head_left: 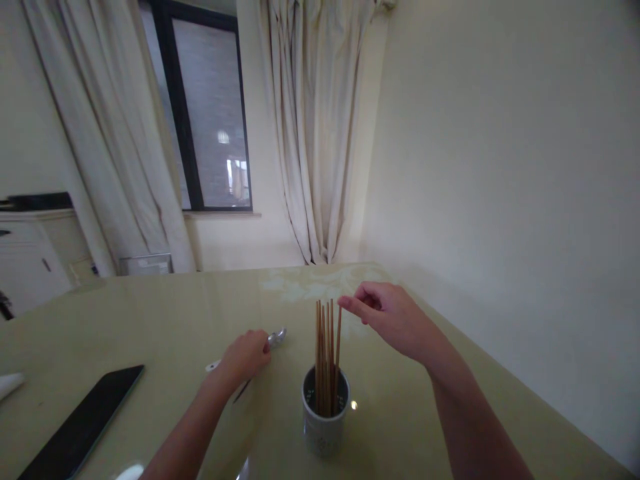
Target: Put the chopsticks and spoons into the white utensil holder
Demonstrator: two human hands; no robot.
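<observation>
A light-coloured cup (324, 437) with a speckled pattern stands upright on the table, holding several wooden chopsticks (325, 360). My right hand (387, 313) is closed in a pinch at the top of the rightmost chopstick (339, 340), whose lower end is inside the cup. To the left of the cup, my left hand (247, 357) is closed low over the table around a utensil with a shiny silver end (277, 337). A white rounded end (213, 366) and a thin dark tip (242, 391) show beside that hand; its palm hides how they connect.
The glossy greenish table (165, 313) reaches towards a window and curtains (320, 133). A dark flat tablet-like slab (85, 427) lies at the left, with a white object (10, 385) at the edge. A wall (525, 200) runs along the right side.
</observation>
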